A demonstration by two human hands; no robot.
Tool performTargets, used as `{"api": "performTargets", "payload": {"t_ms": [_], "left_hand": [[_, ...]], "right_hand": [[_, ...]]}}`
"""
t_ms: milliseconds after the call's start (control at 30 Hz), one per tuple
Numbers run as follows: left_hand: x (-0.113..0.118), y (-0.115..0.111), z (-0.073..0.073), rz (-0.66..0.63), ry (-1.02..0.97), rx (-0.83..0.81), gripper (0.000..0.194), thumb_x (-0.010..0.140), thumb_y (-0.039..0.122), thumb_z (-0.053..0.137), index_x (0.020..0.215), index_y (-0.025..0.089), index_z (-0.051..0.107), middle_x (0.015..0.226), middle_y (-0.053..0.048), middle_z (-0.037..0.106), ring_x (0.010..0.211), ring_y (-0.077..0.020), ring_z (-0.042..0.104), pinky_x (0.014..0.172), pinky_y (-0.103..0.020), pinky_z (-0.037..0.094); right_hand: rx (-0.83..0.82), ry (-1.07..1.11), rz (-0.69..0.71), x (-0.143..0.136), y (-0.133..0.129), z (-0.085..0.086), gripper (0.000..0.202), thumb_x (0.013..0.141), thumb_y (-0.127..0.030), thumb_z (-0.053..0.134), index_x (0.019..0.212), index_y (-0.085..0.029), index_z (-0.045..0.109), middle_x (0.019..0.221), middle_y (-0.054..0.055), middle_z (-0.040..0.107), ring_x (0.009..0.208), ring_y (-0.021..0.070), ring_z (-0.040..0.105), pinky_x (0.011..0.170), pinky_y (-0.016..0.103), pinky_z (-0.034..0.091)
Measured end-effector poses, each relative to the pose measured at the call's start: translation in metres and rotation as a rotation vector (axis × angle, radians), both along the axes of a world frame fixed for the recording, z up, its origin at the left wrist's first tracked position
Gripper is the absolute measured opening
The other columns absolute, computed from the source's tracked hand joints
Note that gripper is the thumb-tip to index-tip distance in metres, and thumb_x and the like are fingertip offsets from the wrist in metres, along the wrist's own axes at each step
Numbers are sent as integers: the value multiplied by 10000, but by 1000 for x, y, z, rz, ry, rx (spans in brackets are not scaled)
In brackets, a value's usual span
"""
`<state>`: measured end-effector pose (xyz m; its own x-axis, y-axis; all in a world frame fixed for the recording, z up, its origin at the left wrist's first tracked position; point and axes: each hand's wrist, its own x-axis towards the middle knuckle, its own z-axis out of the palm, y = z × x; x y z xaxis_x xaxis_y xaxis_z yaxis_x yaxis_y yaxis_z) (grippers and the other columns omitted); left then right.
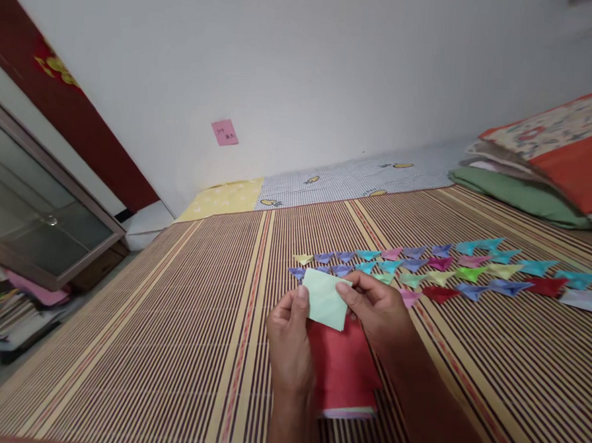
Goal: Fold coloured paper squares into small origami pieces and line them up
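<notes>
A pale green square of folded paper point(325, 301) is held up between both hands. My left hand point(290, 333) pinches its left edge with the thumb on top. At the upper right corner, my right hand point(373, 305) grips it between thumb and fingers. Beneath the hands lies a stack of paper sheets with red on top point(345, 366), partly hidden by them. Beyond, several small folded paper boats point(440, 263) in many colours stand in rows on the striped mat point(211, 323).
Folded bedding point(552, 152) is piled at the right against the wall. A pink note point(224, 132) is stuck on the wall. To the left are a glass-paned cabinet door point(38, 208) and a stack of books point(8, 305), below the mat's edge.
</notes>
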<state>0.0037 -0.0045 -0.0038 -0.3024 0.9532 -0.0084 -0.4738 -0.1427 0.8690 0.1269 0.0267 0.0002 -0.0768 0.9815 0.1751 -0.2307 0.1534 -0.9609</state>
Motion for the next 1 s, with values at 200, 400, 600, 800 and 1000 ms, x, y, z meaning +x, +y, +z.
{"api": "performTargets", "payload": {"t_ms": [200, 400, 600, 800, 1000], "left_hand": [[-11, 1, 0, -67, 87, -3, 273, 764, 350, 871, 871, 133, 746, 742, -42, 750, 628, -151, 685, 618, -247, 545], [-18, -5, 8, 10, 233, 122, 408, 920, 364, 721, 1314, 277, 657, 1029, -64, 776, 877, -191, 722, 757, -286, 557], [-35, -14, 15, -227, 617, 222, 305, 953, 280, 630, 1227, 267, 764, 1230, -99, 737, 1093, -271, 664, 962, -386, 502], [-39, -5, -3, -308, 322, 143, 394, 887, 288, 700, 1269, 205, 748, 1161, -128, 766, 1049, -270, 680, 926, -360, 510], [-34, -5, 2, -356, 4, 164, 391, 833, 298, 760, 1193, 146, 786, 1161, -169, 781, 1057, -279, 720, 977, -377, 523]], "right_hand": [[10, -32, 42, 2, 2, -5, 258, 844, -413, 741, 771, -185, 644, 620, -37, 537, 572, 126, 473, 539, 247, 365], [1, -60, 23, 6, 4, -5, 270, 879, -388, 689, 708, -193, 614, 544, -52, 502, 520, 111, 437, 513, 243, 324], [-51, -23, 45, 8, 6, -7, 292, 894, -428, 682, 737, -191, 617, 526, -52, 510, 498, 108, 438, 502, 234, 330], [-20, -16, 61, 10, 3, -4, 329, 955, -475, 625, 772, -202, 612, 574, -40, 529, 532, 120, 475, 526, 243, 381], [207, -96, 75, 22, 4, 0, 253, 984, -322, 574, 1197, -266, 699, 1164, 61, 712, 1075, 219, 670, 905, 338, 535]]}}
